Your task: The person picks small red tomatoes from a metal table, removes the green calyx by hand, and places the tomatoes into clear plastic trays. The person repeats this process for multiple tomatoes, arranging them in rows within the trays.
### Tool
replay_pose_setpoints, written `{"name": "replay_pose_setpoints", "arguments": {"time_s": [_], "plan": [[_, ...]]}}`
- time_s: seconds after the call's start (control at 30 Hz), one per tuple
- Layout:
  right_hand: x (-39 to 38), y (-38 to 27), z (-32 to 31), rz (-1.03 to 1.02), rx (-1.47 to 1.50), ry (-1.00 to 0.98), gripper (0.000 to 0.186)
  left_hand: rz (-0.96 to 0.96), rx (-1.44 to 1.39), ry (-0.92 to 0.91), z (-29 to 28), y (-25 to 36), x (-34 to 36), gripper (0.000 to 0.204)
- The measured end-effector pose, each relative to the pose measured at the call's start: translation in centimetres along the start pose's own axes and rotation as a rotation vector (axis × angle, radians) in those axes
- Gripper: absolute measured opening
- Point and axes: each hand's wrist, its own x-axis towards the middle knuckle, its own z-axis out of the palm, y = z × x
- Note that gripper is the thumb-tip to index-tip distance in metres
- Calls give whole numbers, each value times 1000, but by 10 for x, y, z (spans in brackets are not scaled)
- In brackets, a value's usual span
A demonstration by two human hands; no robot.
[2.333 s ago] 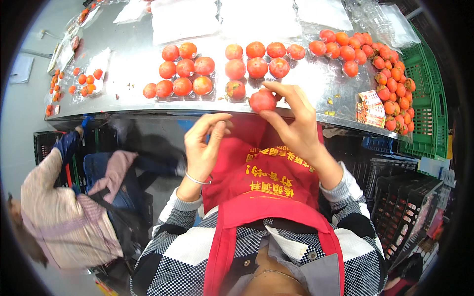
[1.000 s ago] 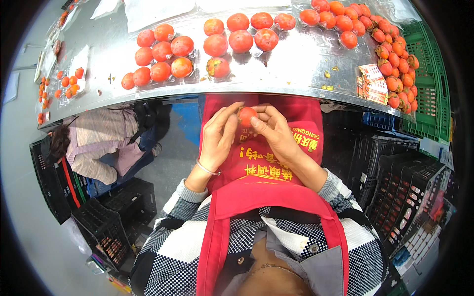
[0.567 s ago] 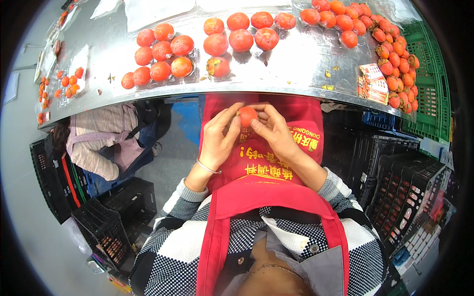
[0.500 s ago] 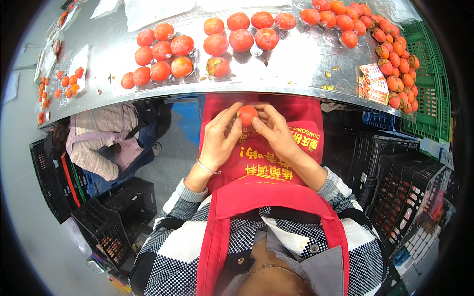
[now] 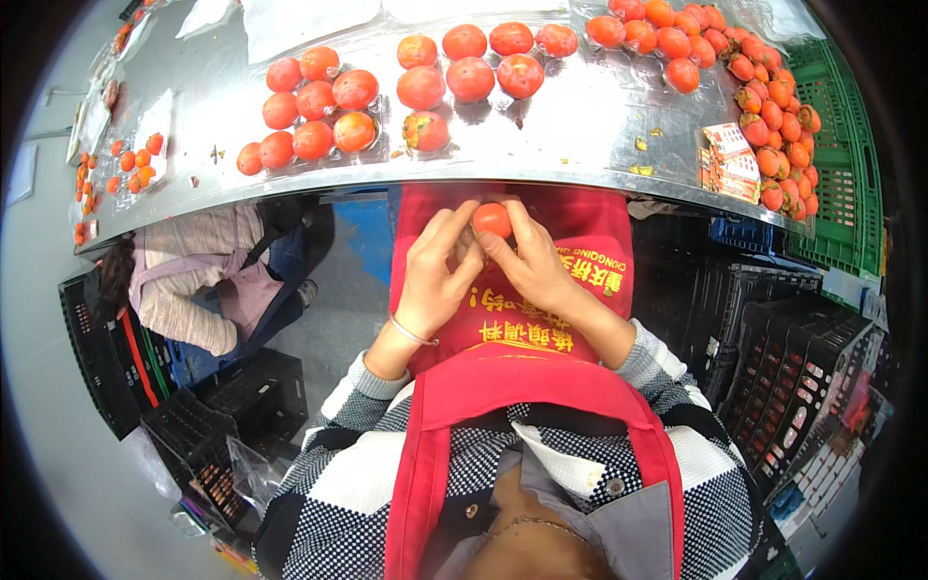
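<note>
In front of my apron, just below the table edge, an orange-red persimmon (image 5: 491, 219) sits between my two hands. My right hand (image 5: 535, 266) is closed on it, thumb underneath and fingers along its right side. The curled fingers of my left hand (image 5: 437, 271) meet its left side; their tips are partly hidden. On the metal table (image 5: 561, 145) beyond, persimmons (image 5: 314, 100) stand in rows on clear plastic trays at the left. A second group (image 5: 471, 79) is in the middle, its nearest persimmon (image 5: 425, 131) showing a leafy, brownish-green cap.
Many persimmons (image 5: 773, 126) are heaped at the table's right end beside a green crate (image 5: 841, 164). Printed labels (image 5: 730, 162) lie by the heap. Black crates (image 5: 802, 387) stand at the right, others (image 5: 198, 445) at the left. Another person (image 5: 198, 275) bends down at the left.
The persimmon has shifted slightly right and up in my hands, and my fingers have moved around it. At the left, the other person has moved a little; clear plastic now shows by the crates.
</note>
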Motion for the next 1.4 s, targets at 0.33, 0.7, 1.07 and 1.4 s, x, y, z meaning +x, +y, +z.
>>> {"name": "replay_pose_setpoints", "arguments": {"time_s": [0.33, 0.7, 1.07, 1.4], "plan": [[-2, -11, 0, -73, -24, 37, 37, -273, -368, -16, -1, -9, -3, 30], [-1, -6, -5, -17, 97, 70, 30, -344, -442, -46, 11, -10, -9, 31], [-14, -53, -132, -281, -438, 584, 37, -196, -499, -109, 12, 2, -3, 34], [78, -36, -388, -229, -1357, 877, 44, -226, -520, -80, 12, -2, -6, 28]]}}
